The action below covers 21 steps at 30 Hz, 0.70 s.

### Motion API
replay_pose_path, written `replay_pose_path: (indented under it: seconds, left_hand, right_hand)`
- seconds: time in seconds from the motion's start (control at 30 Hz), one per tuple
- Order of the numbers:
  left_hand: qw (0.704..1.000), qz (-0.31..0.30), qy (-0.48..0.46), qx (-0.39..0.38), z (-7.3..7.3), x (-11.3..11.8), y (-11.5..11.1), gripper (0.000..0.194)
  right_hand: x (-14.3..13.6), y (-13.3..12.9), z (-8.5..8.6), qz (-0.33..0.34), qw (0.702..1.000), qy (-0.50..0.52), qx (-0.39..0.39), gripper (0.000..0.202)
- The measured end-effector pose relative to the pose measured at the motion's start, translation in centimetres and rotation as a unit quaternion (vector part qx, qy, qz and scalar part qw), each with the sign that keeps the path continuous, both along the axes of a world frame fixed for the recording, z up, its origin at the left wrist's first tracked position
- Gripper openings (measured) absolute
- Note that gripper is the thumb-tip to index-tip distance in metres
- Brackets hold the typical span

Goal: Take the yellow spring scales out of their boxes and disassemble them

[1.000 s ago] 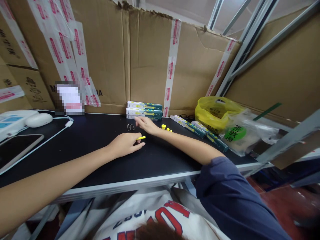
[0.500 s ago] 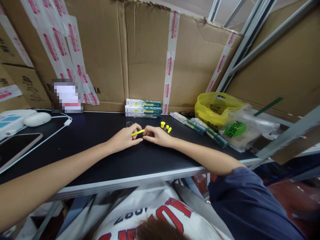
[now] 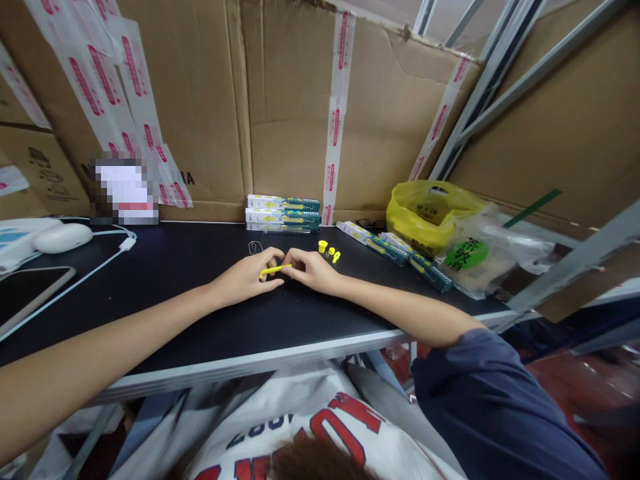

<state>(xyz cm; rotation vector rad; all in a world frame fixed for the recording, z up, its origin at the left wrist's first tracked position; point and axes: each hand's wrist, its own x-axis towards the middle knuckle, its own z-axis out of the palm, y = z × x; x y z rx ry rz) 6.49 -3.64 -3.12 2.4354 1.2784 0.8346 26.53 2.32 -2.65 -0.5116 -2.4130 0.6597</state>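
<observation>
A thin yellow plastic tube [image 3: 271, 270] lies almost level between my two hands, above the black tabletop. My left hand [image 3: 249, 275] is curled around its left part, fingers behind it and thumb stretched in front. At the right end of the tube, my right hand [image 3: 316, 272] pinches it between thumb and fingertips. Small yellow plastic parts [image 3: 323, 247] sit just beyond my right hand, with a tiny spring-like piece [image 3: 327, 254] among them. Behind my left hand rests a bent wire loop [image 3: 255, 248].
Slim printed boxes [image 3: 283, 219] are stacked at the back, and more boxes [image 3: 373, 243] lie to the right. Beside those are a yellow plastic bag [image 3: 420, 217] and a clear bag [image 3: 467, 260]. A phone [image 3: 33, 293], white cable [image 3: 107, 260] and power strip [image 3: 17, 243] occupy the left.
My right fingertips have come onto the tube's right end, which was bare before. The tube has turned a little flatter. The whole view has shifted slightly.
</observation>
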Motion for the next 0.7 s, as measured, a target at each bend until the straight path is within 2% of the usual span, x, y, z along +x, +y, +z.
replay_pose_path:
  seconds: [0.27,0.37,0.53,0.7]
  left_hand:
    - [0.996,-0.005,-0.088,0.024,-0.6,-1.1,1.2,0.051]
    - [0.994,0.016,-0.106,0.029,-0.9,-1.6,1.7,0.053]
    - [0.99,0.111,-0.078,0.045,-0.6,-2.3,2.1,0.037]
    - [0.99,0.126,-0.057,0.038,-0.2,-2.5,1.9,0.019]
  right_hand:
    - [0.2,1.8,-0.6,-0.029,0.991,0.058,-0.116,0.028]
    - [0.2,2.3,-0.6,-0.034,0.986,0.074,-0.146,0.032]
    - [0.3,2.5,-0.3,-0.065,0.977,0.1,-0.176,0.037]
    - [0.3,2.3,-0.2,-0.08,0.972,0.113,-0.192,0.038]
